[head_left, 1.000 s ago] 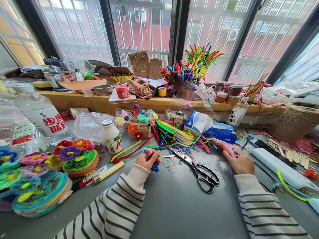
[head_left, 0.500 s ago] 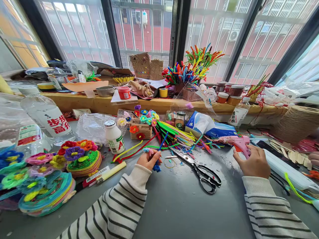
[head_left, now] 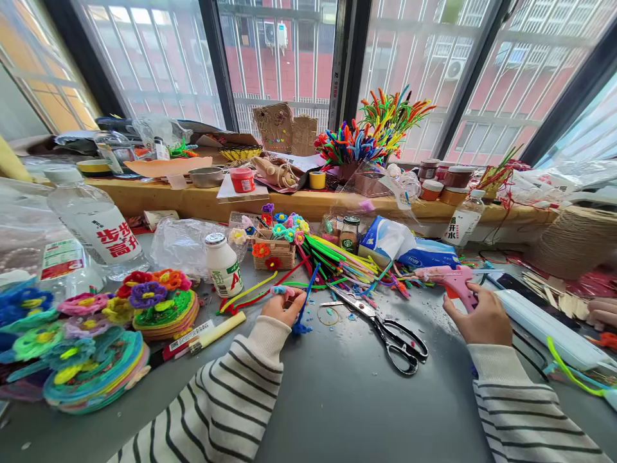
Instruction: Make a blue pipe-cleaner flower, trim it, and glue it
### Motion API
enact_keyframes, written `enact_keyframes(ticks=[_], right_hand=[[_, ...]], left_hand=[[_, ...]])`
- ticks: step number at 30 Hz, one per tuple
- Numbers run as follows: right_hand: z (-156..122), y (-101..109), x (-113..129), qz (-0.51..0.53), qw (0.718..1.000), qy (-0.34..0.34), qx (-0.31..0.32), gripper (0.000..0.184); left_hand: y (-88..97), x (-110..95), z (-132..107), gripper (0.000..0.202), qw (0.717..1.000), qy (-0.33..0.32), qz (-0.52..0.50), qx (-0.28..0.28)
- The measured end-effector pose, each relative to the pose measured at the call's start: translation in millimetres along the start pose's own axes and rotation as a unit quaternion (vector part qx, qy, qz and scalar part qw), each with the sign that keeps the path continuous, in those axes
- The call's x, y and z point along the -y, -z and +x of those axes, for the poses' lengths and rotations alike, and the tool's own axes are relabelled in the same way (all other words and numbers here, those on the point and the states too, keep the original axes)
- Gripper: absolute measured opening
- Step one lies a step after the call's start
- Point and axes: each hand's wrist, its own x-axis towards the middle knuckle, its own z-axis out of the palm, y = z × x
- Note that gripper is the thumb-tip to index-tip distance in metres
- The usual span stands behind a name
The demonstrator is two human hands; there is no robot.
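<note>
My left hand [head_left: 281,307] is closed around a blue pipe cleaner [head_left: 305,302] with a small pink and blue flower at the fingertips, resting on the grey table [head_left: 337,399]. My right hand [head_left: 479,318] grips the handle of a pink glue gun [head_left: 448,278], held just above the table with its nozzle pointing left. Black-handled scissors [head_left: 385,328] lie between the two hands. A pile of coloured pipe cleaners [head_left: 342,260] lies behind them.
Stacks of pipe-cleaner flower coasters [head_left: 96,354] fill the left side. A small white bottle [head_left: 222,265], a little basket of flowers [head_left: 274,247], a tissue pack [head_left: 414,252] and a twine spool [head_left: 573,239] stand around. Another person's fingers [head_left: 602,313] show at the right edge.
My right hand has picked the pink glue gun up off the table and shifted right with it. My left hand has stayed put with the blue pipe cleaner.
</note>
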Motion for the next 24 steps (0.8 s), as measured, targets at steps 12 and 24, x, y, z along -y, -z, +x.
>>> enact_keyframes(ticks=[12,24], right_hand=[[-7.9,-8.2,2.0,0.001,0.997,-0.021,0.078,0.05],[-12.2,-12.6,-3.5,-0.01,0.996,0.015,0.088,0.045]], left_hand=[[-61.8,-47.7,-39.2,0.023,0.921,-0.297,0.206,0.146],[-160.5,-64.0,-51.3,0.06,0.854,-0.288,0.318,0.295]])
